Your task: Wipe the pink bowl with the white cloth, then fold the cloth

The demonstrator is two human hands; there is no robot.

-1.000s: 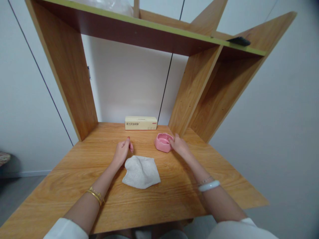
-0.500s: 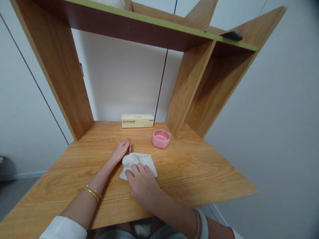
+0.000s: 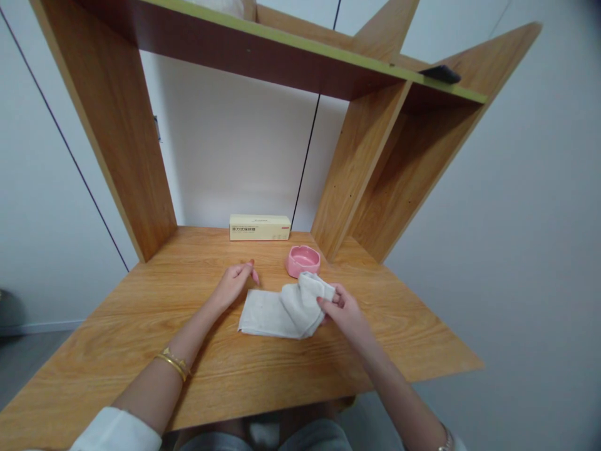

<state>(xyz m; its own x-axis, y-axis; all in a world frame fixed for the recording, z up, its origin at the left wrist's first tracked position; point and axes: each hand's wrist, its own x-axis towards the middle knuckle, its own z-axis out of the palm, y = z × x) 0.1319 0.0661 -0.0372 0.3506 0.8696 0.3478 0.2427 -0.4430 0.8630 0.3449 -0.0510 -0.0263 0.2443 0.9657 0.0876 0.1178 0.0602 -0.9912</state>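
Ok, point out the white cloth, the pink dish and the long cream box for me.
white cloth [image 3: 270,314], head view, on the flat part lying on the desk.
pink dish [image 3: 300,257], head view, on its inner hollow.
cream box [image 3: 260,228], head view, on the middle of its front face.

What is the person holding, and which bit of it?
The right hand pinches the white cloth by its right end, lifted off the wooden desk. The left hand holds nothing; it rests beside the cloth's left corner.
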